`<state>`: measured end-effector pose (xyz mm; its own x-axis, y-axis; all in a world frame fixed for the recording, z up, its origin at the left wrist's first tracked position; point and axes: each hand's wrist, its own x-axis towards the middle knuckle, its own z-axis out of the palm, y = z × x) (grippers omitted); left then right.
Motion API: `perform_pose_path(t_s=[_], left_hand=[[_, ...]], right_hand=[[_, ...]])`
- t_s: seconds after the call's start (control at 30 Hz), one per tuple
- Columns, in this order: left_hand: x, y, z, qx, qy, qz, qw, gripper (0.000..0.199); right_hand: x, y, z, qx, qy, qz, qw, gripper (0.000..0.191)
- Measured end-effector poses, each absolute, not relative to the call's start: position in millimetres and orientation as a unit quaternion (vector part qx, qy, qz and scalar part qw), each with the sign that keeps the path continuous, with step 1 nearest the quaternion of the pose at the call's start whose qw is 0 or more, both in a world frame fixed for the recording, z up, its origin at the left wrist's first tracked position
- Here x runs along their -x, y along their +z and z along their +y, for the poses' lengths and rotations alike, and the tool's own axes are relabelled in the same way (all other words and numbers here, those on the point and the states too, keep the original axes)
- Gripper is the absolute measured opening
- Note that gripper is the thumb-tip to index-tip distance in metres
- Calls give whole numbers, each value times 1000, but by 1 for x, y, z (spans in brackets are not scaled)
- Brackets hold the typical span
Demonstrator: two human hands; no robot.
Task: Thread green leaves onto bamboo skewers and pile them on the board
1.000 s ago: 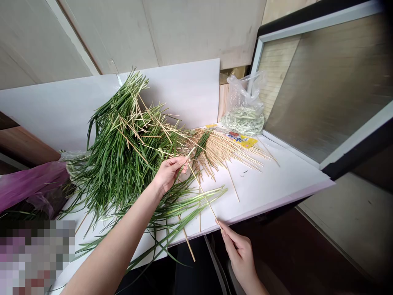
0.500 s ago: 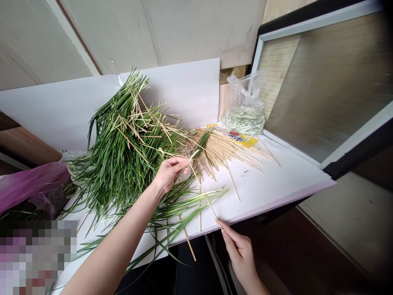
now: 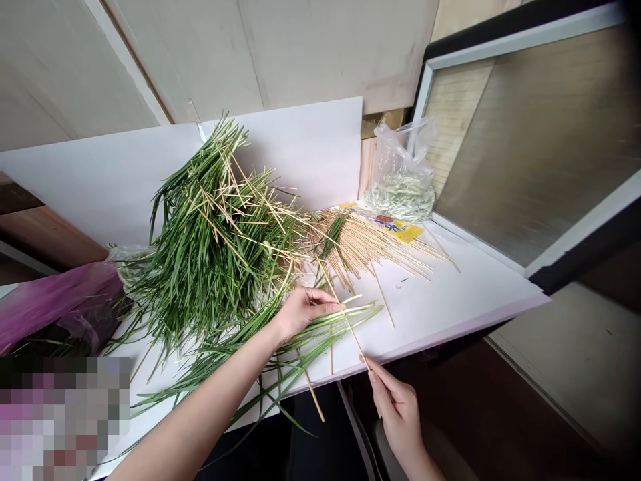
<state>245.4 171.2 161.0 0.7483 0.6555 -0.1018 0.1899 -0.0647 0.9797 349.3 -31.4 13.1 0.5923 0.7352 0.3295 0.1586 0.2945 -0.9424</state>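
Observation:
My right hand [image 3: 398,404], low and right of centre past the table's front edge, pinches the lower end of a thin wooden skewer [image 3: 356,342]. The skewer slants up and left to my left hand [image 3: 310,310]. Thumb and fingers of my left hand are closed on a pale green stalk where it crosses the skewer. Just below the left fingers, several long green stalks [image 3: 363,311] lie across the front of the table. A big heap of green stalks [image 3: 200,260] rises behind my left forearm, with loose skewers on top.
Many skewers [image 3: 385,244] lie fanned out on the white table [image 3: 475,280], a small green bundle [image 3: 333,234] across them. Behind stands a clear plastic bag [image 3: 403,194] of cut greens. A framed glass panel [image 3: 531,147] is at right, purple plastic [image 3: 60,297] at left.
My left hand has moved down and right along the skewer with the stalk, nearer my right hand and the front stalks. My right hand has shifted slightly down and right.

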Motion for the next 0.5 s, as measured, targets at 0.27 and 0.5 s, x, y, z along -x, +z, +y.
perform_pose_path(t_s=[0.27,0.5], left_hand=[[-142,241,165,-727,379,350,454,35],[4,234,100,-621,509,478,358,33]], right_hand=[[-351,40,-36,571,156,-436,678,28],[-343,130,-11,572,63,-533,621,20]])
